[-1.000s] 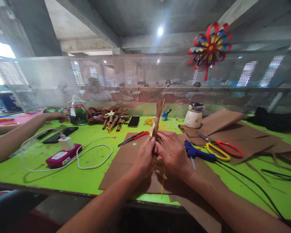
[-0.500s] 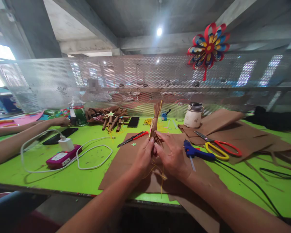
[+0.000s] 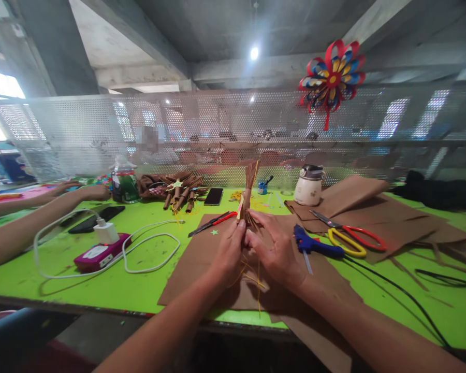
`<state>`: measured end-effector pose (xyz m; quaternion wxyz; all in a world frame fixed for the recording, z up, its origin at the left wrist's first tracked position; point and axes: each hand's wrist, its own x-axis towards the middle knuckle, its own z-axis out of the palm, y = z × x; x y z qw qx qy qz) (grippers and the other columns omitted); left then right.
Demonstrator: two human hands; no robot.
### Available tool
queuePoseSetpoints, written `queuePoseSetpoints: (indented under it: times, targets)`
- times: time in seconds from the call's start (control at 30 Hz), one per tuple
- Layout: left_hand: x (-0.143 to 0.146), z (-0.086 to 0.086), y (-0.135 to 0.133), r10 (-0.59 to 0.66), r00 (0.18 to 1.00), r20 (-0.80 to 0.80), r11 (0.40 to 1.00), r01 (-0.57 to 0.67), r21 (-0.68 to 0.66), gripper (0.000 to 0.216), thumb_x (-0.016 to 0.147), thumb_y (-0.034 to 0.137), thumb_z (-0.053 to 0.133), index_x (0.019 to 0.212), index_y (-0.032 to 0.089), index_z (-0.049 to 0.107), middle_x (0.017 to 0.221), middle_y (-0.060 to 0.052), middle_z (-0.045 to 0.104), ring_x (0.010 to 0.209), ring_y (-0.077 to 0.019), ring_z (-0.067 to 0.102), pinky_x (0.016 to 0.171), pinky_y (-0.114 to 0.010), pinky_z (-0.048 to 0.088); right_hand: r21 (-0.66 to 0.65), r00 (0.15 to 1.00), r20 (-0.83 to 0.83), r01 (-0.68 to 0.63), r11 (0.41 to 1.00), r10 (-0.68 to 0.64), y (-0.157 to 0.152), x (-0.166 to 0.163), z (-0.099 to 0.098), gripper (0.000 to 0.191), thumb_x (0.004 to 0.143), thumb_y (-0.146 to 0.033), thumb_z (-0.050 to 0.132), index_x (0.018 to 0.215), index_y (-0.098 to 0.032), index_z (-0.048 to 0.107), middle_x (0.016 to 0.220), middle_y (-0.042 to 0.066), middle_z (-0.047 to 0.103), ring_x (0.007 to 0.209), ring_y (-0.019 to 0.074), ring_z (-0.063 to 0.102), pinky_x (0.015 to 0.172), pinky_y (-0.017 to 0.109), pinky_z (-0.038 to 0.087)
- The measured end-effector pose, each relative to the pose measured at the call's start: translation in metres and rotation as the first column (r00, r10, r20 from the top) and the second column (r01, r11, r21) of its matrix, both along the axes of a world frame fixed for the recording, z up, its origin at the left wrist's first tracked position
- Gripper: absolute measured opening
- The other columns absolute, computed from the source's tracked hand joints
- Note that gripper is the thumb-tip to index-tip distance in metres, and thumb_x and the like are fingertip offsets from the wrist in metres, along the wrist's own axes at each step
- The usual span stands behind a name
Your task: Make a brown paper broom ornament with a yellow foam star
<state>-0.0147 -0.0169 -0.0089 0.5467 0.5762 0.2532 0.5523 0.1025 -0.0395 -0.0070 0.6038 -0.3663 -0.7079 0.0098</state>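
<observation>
Upright between my hands is a small brown paper broom (image 3: 250, 178), its fringed end pointing up, with a yellow strand along it and a pale piece on its left side. My left hand (image 3: 230, 248) is closed around its lower part. Thumb and fingers of my right hand (image 3: 276, 248) pinch it from the right; exactly what the fingertips press is hidden. Yellow string (image 3: 259, 282) dangles beneath the hands over a brown paper sheet (image 3: 190, 269). Left of the broom lie a red and black utility knife (image 3: 213, 223) and a green star (image 3: 215, 232).
A blue glue gun (image 3: 318, 245) and scissors (image 3: 347, 234) lie right, near stacked brown paper (image 3: 357, 194) and a mug (image 3: 308, 185). Similar brooms (image 3: 182, 197) and a phone (image 3: 213, 196) lie behind. Leftward are a purple power strip (image 3: 103, 254), a white cable and another person's arms (image 3: 42, 220).
My hands and the broom stay almost in place, with only slight finger movement. At the left, the other person's farther hand has come into view, reaching forward.
</observation>
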Motion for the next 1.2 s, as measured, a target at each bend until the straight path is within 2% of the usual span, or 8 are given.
queuePoseSetpoints:
  times: [0.2,0.33,0.47,0.57,0.7,0.93,1.07,1.2]
  targets:
    - [0.0,0.006,-0.002,0.091,0.994,-0.068,0.996,-0.09,0.013,0.025,0.087,0.04,0.046,0.074,0.018,0.046,0.062,0.004,0.043,0.057,-0.0105,0.041,0.058,-0.023,0.037,0.1,0.987,-0.148,0.078,0.992,-0.062,0.012,0.016,0.003,0.03,0.085,-0.025,0.055,0.114,-0.02,0.059,0.115,0.009,0.061,0.111,0.0231,0.054,0.097,0.045,0.044]
    - [0.0,0.002,0.003,0.125,0.99,-0.064,0.992,-0.126,-0.012,0.025,0.088,0.042,0.042,0.083,0.018,0.048,0.063,0.003,0.044,0.057,-0.0116,0.043,0.057,-0.023,0.038,0.057,0.958,-0.283,0.066,0.996,-0.048,0.022,0.027,0.004,0.026,0.086,-0.031,0.056,0.108,-0.019,0.062,0.113,0.01,0.062,0.106,0.0226,0.057,0.089,0.041,0.048]
    - [-0.001,0.0,0.003,0.138,0.987,-0.085,0.99,-0.134,0.052,0.024,0.09,0.041,0.041,0.082,0.019,0.046,0.066,0.003,0.044,0.06,-0.0114,0.043,0.06,-0.023,0.039,-0.033,0.926,-0.376,0.002,0.999,-0.014,0.025,0.031,0.007,0.025,0.086,-0.034,0.055,0.104,-0.018,0.063,0.103,0.009,0.066,0.096,0.0205,0.062,0.088,0.039,0.048]
    - [-0.001,0.002,0.001,0.131,0.986,-0.104,0.99,-0.125,0.058,0.025,0.09,0.042,0.04,0.082,0.019,0.046,0.066,0.003,0.043,0.059,-0.0112,0.044,0.059,-0.023,0.038,-0.081,0.925,-0.38,-0.026,0.996,-0.007,0.026,0.033,0.008,0.026,0.086,-0.035,0.055,0.102,-0.018,0.065,0.1,0.008,0.068,0.093,0.0203,0.063,0.088,0.038,0.048]
    - [0.0,0.003,0.0,0.138,0.981,-0.134,0.99,-0.132,0.047,0.027,0.088,0.045,0.042,0.082,0.019,0.046,0.067,0.002,0.046,0.06,-0.0111,0.045,0.06,-0.023,0.038,-0.074,0.929,-0.367,0.032,0.997,-0.057,0.032,0.039,0.007,0.024,0.085,-0.036,0.057,0.098,-0.018,0.067,0.099,0.008,0.068,0.092,0.0203,0.063,0.085,0.037,0.049]
    - [0.0,0.003,-0.001,0.019,0.994,-0.112,1.0,-0.019,0.0,0.027,0.088,0.046,0.045,0.083,0.019,0.045,0.071,0.0,0.053,0.062,-0.0109,0.049,0.06,-0.023,0.038,-0.196,0.951,-0.299,0.016,0.98,-0.076,0.04,0.047,0.005,0.031,0.085,-0.039,0.053,0.096,-0.014,0.069,0.097,0.011,0.07,0.091,0.0228,0.063,0.078,0.036,0.049]
    - [0.0,0.006,-0.006,-0.017,0.995,-0.103,1.0,0.015,-0.028,0.023,0.091,0.041,0.044,0.086,0.019,0.045,0.068,0.001,0.054,0.059,-0.009,0.046,0.057,-0.021,0.036,-0.16,0.939,-0.326,0.061,0.985,-0.111,0.04,0.052,0.01,0.031,0.086,-0.039,0.052,0.092,-0.014,0.069,0.096,0.011,0.07,0.092,0.0227,0.062,0.08,0.035,0.047]
    - [0.0,0.007,-0.006,-0.042,0.994,-0.1,0.999,0.04,-0.023,0.02,0.091,0.038,0.045,0.087,0.019,0.046,0.072,0.0,0.054,0.063,-0.0098,0.05,0.061,-0.023,0.038,-0.166,0.905,-0.4,0.085,0.982,-0.146,0.042,0.062,0.015,0.027,0.082,-0.039,0.057,0.083,-0.014,0.068,0.08,0.007,0.069,0.076,0.0193,0.062,0.069,0.031,0.046]
